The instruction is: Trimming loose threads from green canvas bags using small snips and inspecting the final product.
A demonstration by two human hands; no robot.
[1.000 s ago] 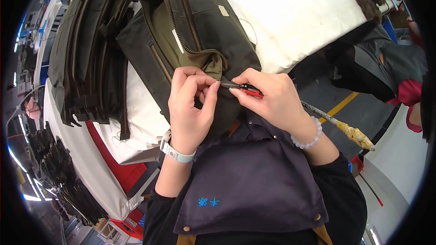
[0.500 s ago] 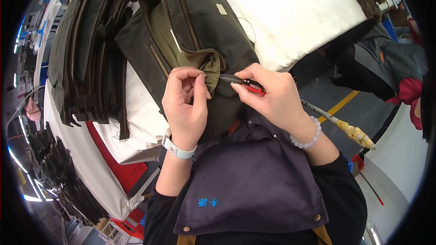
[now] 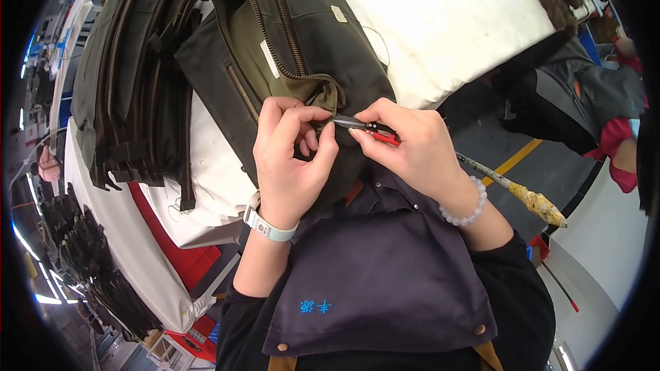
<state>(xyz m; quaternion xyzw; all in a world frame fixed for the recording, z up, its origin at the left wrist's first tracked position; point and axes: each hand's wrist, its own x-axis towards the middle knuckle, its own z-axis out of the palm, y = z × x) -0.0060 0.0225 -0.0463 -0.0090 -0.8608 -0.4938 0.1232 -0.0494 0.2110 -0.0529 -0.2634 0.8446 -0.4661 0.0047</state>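
Observation:
A dark olive-green bag lies on the white-covered table, its brass zipper unzipped and the lighter green lining showing. My right hand grips small thread snips with a red and black handle. Their blades point left, at the near end of the zipper opening. Beside the blade tips, my left hand is closed in a pinch of thumb and forefinger at the edge of the lining. Whatever lies between those fingertips is too small or hidden to make out.
On the left, a stack of similar dark bags sits at the table's edge. White cloth covers the table at the right. A pole with a yellow-wrapped end juts out at my right. Another person's red sleeve shows at far right.
My left hand has moved slightly right, its fingertips now meeting the snips' blade tips. The gathered lining edge shows less beneath them. My right hand has barely moved.

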